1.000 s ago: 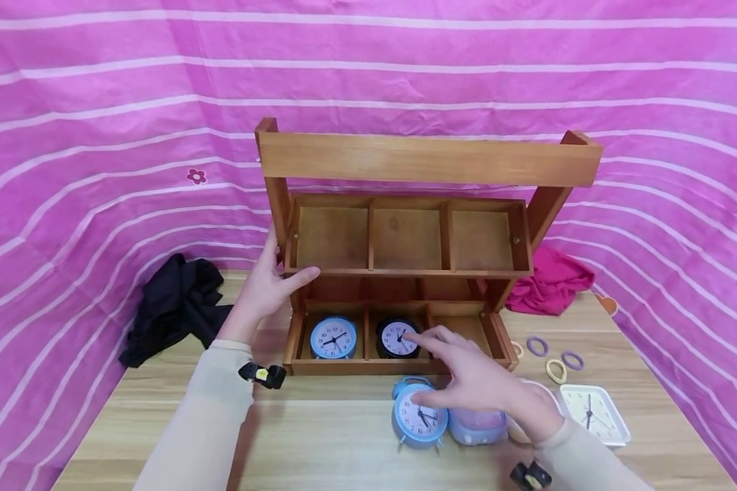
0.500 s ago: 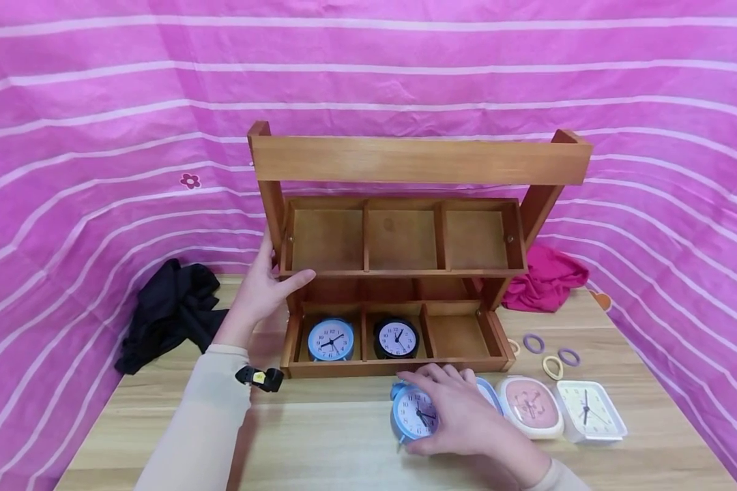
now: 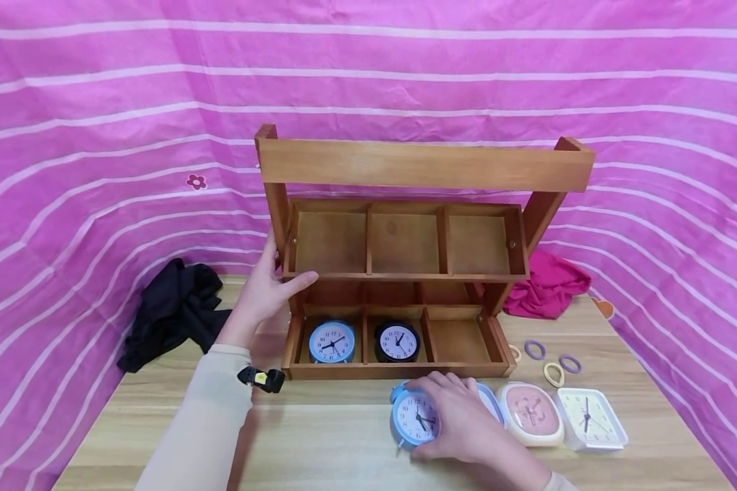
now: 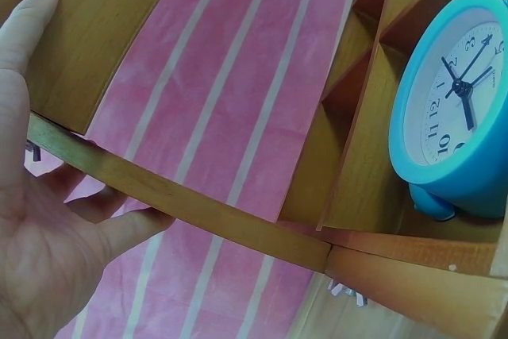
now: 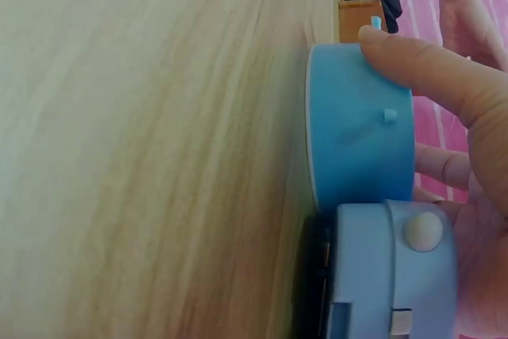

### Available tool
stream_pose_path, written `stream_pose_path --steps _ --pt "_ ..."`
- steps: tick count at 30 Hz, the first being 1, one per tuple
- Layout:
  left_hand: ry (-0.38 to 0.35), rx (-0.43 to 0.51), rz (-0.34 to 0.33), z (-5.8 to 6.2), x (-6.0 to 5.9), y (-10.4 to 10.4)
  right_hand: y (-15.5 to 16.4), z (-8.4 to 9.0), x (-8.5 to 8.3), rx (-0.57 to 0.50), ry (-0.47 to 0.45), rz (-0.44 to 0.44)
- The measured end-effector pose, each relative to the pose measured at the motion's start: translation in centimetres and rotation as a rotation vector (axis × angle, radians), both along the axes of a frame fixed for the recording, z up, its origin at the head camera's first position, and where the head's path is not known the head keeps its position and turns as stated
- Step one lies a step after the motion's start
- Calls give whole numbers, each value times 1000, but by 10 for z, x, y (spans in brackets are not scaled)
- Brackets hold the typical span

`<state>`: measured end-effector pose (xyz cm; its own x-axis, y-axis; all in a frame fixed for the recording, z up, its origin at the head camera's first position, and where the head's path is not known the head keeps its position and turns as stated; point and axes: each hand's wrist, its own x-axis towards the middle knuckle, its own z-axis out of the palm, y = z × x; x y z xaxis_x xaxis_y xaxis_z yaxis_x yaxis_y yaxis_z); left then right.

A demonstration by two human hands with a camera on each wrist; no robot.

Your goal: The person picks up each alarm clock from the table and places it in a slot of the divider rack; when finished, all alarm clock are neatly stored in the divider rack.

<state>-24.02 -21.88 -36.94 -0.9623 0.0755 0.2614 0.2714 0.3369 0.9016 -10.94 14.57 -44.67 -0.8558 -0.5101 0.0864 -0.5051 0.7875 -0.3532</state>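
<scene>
Wooden table (image 3: 319, 443), seemingly hemmed by pink striped cloth (image 3: 98, 123).

The left hand (image 3: 264, 294) is held raised, thumb extended, fingers wrapped in a grip. The right hand (image 3: 463, 426) is lowered, fingers curled in a grasp.

1. The head view looks forward and down from the near table edge, taking in the whole wooden rack (image 3: 399, 273).
2. The left wrist view sits close at the rack's left post, facing right; both show the round blue clock (image 4: 460, 109).
3. The right wrist view lies low on the table (image 5: 135, 148), facing left, very near the twin-bell clock (image 5: 361, 125), which the head view shares.
</scene>
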Motion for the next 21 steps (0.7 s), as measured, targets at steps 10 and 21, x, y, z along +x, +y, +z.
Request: stream_pose_path --steps 10,21 --pt "-4 -16 7 0 -1 1 2 -2 -2 -42 -3 6" --pt "26 -17 1 -2 1 1 -1 11 3 -138 -21 25"
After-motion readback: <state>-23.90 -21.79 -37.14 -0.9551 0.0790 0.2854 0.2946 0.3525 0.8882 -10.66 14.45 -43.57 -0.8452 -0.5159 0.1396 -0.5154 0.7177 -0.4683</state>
